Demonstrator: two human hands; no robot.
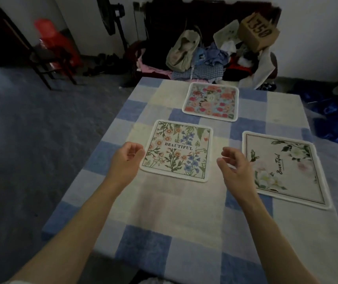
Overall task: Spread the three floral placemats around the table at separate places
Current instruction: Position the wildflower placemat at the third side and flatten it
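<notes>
Our left hand (128,155) and right hand (232,167) hang loosely curled, empty. Between them lies a square wildflower placemat (177,150) on checked tablecloth (164,212).

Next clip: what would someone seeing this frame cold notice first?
Three floral placemats lie apart on the blue-checked tablecloth: the wildflower placemat reading BEAUTIFUL near the middle, the white-blossom placemat to its right, the pink-rose placemat at the far end. The left hand and right hand flank the wildflower one, fingers loosely curled, holding nothing.

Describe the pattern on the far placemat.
The far placemat: red, pink and orange flowers on light blue, white border. Head view, the only one.
</notes>
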